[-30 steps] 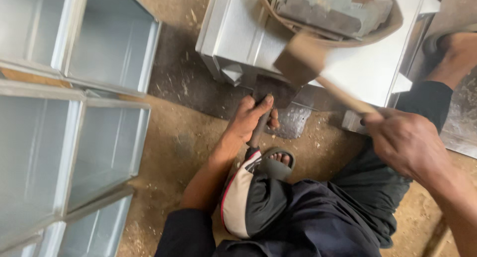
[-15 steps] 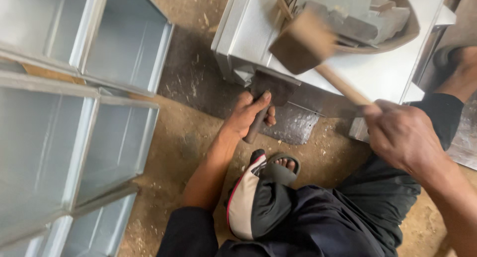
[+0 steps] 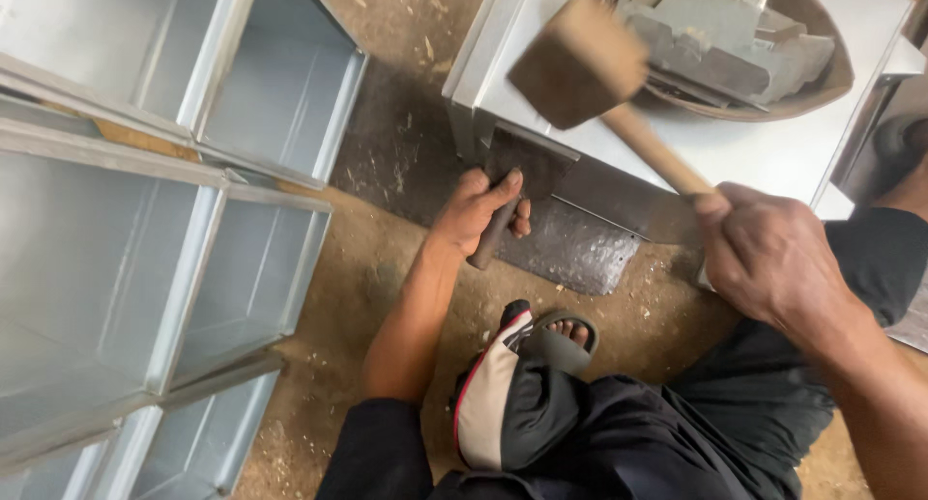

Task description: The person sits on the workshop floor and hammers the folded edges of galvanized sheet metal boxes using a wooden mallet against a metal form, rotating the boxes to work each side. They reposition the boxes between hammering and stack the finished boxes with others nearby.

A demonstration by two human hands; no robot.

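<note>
Mallet (image 3: 578,63) | right hand (image 3: 764,254) grips handle, raised | left hand (image 3: 476,210) clasps chisel (image 3: 517,186) at sheet-metal box (image 3: 677,142) edge

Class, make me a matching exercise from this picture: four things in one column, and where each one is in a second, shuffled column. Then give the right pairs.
Things
1. wooden mallet
2. flat metal tool
3. bowl of metal scraps
4. open metal boxes

Places
A. on top of the white sheet-metal piece
B. along the left side, on the dirt floor
C. raised in the right hand
D. gripped by the left hand, against the sheet-metal edge

Pairs: 1-C, 2-D, 3-A, 4-B
</note>
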